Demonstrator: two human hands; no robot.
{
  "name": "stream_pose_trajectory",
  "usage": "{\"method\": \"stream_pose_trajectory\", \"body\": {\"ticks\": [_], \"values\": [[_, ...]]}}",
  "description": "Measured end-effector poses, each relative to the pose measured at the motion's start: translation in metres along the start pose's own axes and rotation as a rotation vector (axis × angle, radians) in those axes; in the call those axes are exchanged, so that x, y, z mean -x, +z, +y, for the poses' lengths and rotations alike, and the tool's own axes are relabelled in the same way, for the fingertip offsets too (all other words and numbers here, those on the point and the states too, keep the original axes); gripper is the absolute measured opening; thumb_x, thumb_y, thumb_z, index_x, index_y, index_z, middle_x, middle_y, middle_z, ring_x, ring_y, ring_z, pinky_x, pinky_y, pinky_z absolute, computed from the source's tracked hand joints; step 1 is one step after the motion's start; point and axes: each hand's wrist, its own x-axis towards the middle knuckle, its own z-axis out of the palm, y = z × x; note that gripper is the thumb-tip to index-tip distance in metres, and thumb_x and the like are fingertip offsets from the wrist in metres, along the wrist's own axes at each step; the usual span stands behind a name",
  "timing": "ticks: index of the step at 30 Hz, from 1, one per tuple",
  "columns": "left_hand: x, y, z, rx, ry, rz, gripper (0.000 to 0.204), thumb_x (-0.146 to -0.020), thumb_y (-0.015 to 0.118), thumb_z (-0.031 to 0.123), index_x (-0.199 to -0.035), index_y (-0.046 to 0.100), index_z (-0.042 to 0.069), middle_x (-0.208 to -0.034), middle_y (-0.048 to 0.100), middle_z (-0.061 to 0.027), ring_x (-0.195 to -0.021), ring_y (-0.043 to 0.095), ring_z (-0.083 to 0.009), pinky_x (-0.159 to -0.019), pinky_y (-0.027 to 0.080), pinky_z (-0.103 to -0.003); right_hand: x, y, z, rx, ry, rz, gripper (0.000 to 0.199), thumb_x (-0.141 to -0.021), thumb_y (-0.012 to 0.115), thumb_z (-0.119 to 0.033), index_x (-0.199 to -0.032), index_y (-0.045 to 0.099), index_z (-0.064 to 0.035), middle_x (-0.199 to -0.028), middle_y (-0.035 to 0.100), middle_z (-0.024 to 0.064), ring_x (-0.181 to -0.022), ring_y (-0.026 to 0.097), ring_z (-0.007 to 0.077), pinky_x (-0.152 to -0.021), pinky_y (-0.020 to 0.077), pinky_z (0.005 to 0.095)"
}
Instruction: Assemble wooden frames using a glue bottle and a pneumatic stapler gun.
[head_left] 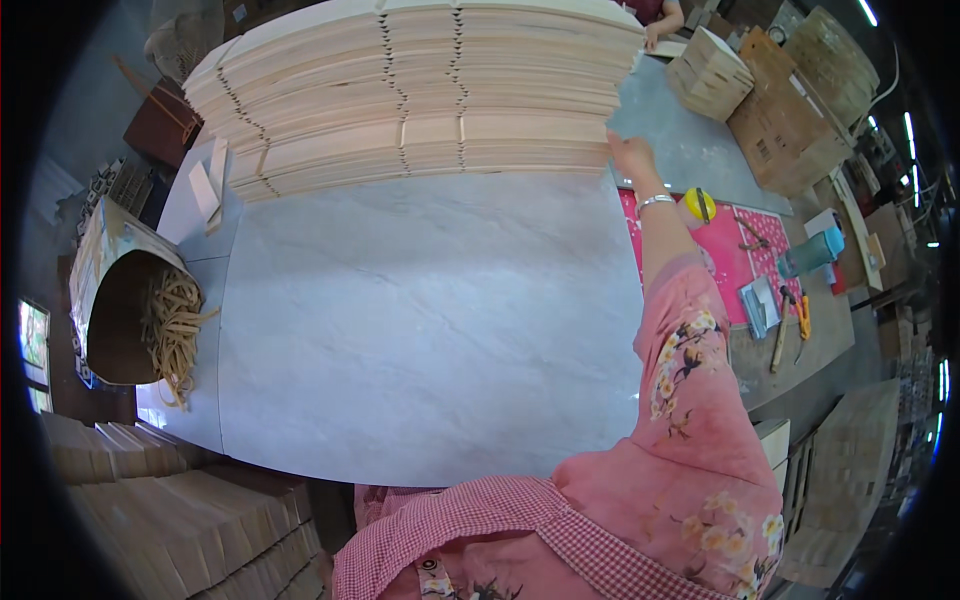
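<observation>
My right hand [632, 158] is at the right edge of the wooden panel stack [520, 110], far end of the marbled tabletop [420, 330]; can't tell if it's gripping; left hand out of view; uneven push could shear layers; open room nearside; yellow tape measure [700, 205] sits near my forearm.

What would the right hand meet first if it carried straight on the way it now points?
Most likely the stack of pale wooden boards, at its right end. The right hand points away from the body and slightly left; it may already touch that end, as depth is unclear.
</observation>
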Motion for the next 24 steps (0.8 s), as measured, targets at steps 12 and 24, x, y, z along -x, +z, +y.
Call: {"method": "stream_pose_trajectory", "body": {"ticks": [12,24], "values": [[0.002,-0.048,0.043,-0.380,-0.280,0.139,0.034,-0.097,0.063,0.028,-0.080,0.057,-0.001,-0.071,0.055,-0.0060,-0.066,0.048,-0.0148,-0.065,0.044,-0.032,-0.026,0.013,0.002,-0.051,0.048,-0.001,0.061,-0.082,0.073,-0.046,-0.092,0.070,0.0140,-0.085,0.074,0.0217,-0.075,0.070,0.0318,-0.073,0.0557,0.0365],[-0.200,0.112,0.370,0.683,0.043,-0.260,0.058,-0.098,0.069,0.034,-0.141,0.049,0.000,-0.132,0.059,-0.0179,-0.116,0.064,-0.0280,-0.095,0.051,-0.035,0.111,-0.036,0.010,-0.694,0.261,-0.034,0.053,-0.083,0.066,-0.057,-0.085,0.066,-0.0042,-0.066,0.054,0.0037,-0.051,0.044,0.0133,-0.042,0.0366,0.0297]]}}
